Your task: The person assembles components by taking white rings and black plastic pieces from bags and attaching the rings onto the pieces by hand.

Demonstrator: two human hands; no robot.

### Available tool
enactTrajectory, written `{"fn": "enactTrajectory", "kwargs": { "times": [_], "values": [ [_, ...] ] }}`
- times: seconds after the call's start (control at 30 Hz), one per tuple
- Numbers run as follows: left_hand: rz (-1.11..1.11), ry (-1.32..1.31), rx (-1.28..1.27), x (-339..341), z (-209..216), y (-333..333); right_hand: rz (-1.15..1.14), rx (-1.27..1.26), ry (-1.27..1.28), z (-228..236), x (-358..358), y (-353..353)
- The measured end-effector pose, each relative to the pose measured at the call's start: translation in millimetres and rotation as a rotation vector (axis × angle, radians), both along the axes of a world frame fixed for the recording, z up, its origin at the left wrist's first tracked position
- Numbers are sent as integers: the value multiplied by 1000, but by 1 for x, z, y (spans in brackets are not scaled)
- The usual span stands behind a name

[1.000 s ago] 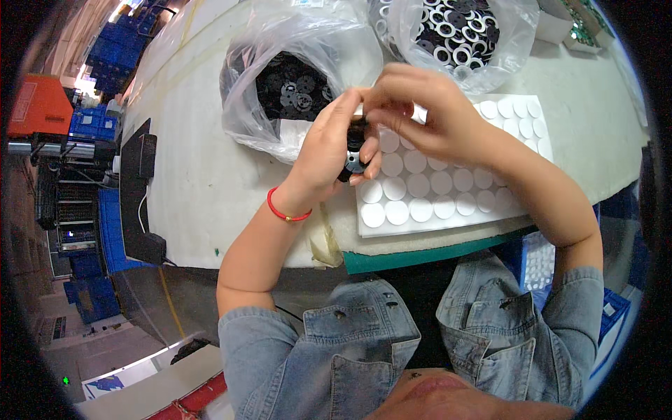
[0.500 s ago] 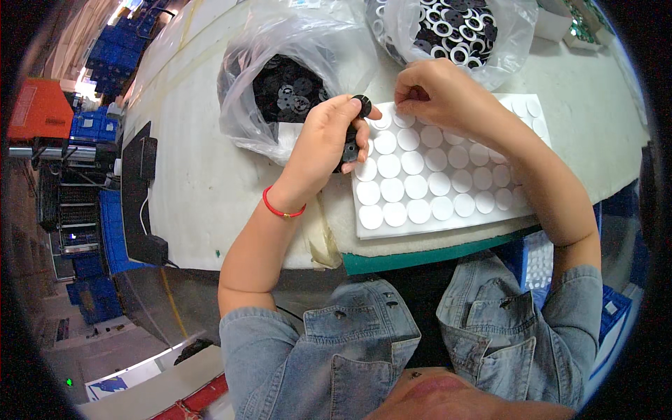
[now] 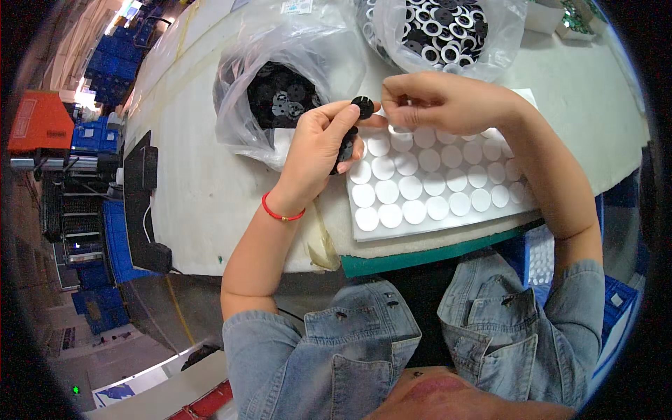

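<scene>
My left hand (image 3: 323, 136) is closed around several black round discs. One black disc (image 3: 362, 107) stands out between its thumb and index finger, and more black discs (image 3: 344, 150) lie tucked in the palm under the fingers. Just to the right is my right hand (image 3: 437, 103), its fingers bent together close to that disc; whatever is in its fingertips cannot be made out. Beneath both hands lies a white sheet (image 3: 383, 234) carrying rows of round white pads (image 3: 409, 187). My right hand and forearm hide part of its far rows.
A clear plastic bag (image 3: 234, 115) of black discs stands open left of the sheet. Farther back is another clear bag (image 3: 500, 59) with white rings and black discs. Small boxes (image 3: 577, 26) with green parts sit at the far right. The table's green edge (image 3: 420, 257) runs before me.
My right hand has come lower and closer to my left hand. The disc at my left fingertips now shows more of its face. The view has shifted slightly.
</scene>
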State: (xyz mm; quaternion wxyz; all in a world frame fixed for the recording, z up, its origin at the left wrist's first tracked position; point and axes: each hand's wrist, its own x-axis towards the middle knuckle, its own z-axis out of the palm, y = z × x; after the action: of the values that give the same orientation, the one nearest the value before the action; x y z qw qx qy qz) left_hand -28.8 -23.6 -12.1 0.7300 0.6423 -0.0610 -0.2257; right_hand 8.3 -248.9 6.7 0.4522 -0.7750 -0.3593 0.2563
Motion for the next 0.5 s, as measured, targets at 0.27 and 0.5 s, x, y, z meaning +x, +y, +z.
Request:
{"fn": "enactTrajectory", "kwargs": {
  "times": [0.27, 0.5],
  "values": [
    [-50, 19, 24, -3, 7, 0, -317, 384, -60, -23, -8, 26],
    [-83, 39, -3, -5, 8, 1, -364, 398, -218, -21, -10, 30]
  ]
}}
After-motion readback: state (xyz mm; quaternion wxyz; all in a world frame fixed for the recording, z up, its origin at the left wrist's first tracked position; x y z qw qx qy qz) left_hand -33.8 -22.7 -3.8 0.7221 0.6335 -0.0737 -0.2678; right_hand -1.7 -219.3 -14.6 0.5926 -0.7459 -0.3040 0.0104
